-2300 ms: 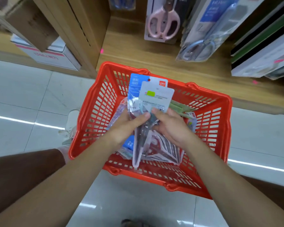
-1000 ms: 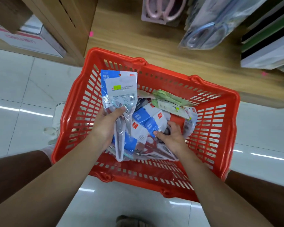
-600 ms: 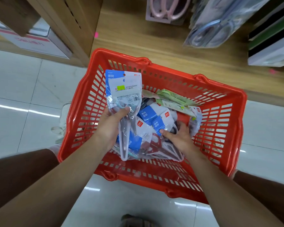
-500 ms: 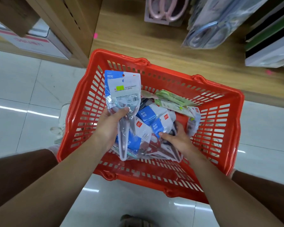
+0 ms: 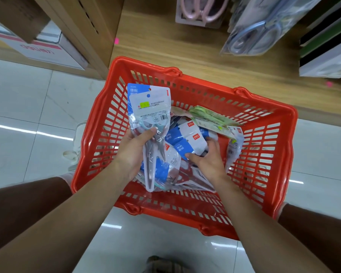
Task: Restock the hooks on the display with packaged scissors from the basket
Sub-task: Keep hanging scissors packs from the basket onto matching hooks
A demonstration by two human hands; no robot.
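Your left hand (image 5: 133, 154) grips clear-bagged, blue-handled scissors (image 5: 149, 107) upright over the red slatted plastic basket (image 5: 205, 80). Your right hand (image 5: 210, 161), inside it, pinches a blue-and-white scissors packet (image 5: 187, 140).

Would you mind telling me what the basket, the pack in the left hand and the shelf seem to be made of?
Basket: moulded red plastic, slightly glossy, by its slotted walls.
Pack: clear glossy film over a printed card, since the scissors show through and it glares.
Shelf: wood or wood-look laminate, matte; the grain shows, but which I cannot tell.
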